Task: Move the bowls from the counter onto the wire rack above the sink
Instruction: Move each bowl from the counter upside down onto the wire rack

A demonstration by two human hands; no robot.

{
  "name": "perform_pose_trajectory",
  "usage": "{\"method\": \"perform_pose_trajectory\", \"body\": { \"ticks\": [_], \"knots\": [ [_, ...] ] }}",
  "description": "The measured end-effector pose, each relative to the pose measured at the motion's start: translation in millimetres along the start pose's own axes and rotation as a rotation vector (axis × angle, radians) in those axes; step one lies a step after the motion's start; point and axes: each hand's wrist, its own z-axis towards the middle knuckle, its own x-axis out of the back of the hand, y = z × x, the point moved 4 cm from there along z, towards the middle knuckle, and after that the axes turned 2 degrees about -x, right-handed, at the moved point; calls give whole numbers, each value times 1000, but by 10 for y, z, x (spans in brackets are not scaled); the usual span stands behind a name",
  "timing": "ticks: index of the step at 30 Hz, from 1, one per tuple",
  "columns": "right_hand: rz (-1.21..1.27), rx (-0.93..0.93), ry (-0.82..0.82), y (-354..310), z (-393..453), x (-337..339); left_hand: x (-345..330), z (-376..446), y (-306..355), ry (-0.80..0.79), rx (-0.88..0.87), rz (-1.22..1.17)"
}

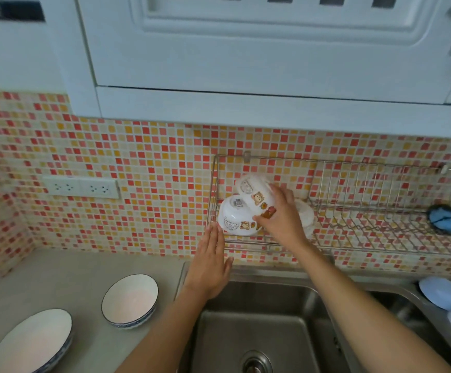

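Observation:
A wire rack (pixel 353 211) hangs on the mosaic wall above the sink (pixel 259 327). At its left end a small white bowl with cartoon stickers (pixel 235 216) lies upside down. My right hand (pixel 280 214) grips a second sticker bowl (pixel 254 192), tilted, just above and beside the first. Another white bowl (pixel 306 215) is partly hidden behind that hand. My left hand (pixel 210 262) has straight fingers whose tips touch the rack's front left corner. On the counter (pixel 65 278) stand two blue-rimmed white bowls, one (pixel 129 301) near the sink and one (pixel 32 343) at the lower left.
White cabinets hang close above the rack. A blue brush (pixel 444 219) sits at the rack's right end. Pale blue dishes (pixel 444 294) lie to the right of the sink. A double socket (pixel 81 187) is on the wall at left.

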Motion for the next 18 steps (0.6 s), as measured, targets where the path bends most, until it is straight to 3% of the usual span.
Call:
{"method": "perform_pose_trajectory", "body": {
  "ticks": [7,18],
  "knots": [
    [-479,280,-242,8,99,-369,25,-11,17,0,5,9],
    [-394,243,-395,189,214,-559,41,-11,50,-16,31,-10]
  ]
}}
